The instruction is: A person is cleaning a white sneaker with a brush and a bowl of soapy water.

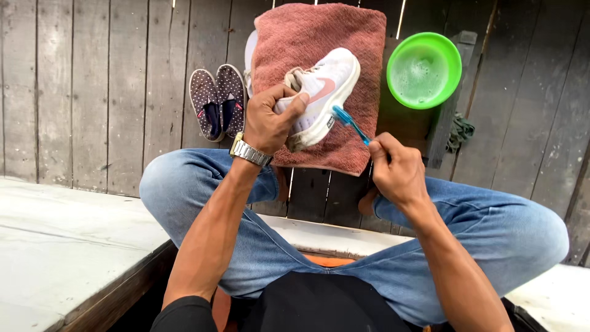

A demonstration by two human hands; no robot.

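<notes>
The left hand (270,120) gripped a white mesh sneaker with a pink stripe (319,92) on a pink terry towel (356,55); just beside it, the right hand (396,169) clasped a blue plastic toothbrush (350,122) against its sole.

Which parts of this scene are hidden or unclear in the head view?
- White shoe: its heel and opening are covered by the left hand.
- Toothbrush: its handle end is hidden inside the right hand.
- A second white shoe: mostly hidden under the red towel.
- Green bowl: the cloudy contents are unclear.
</notes>
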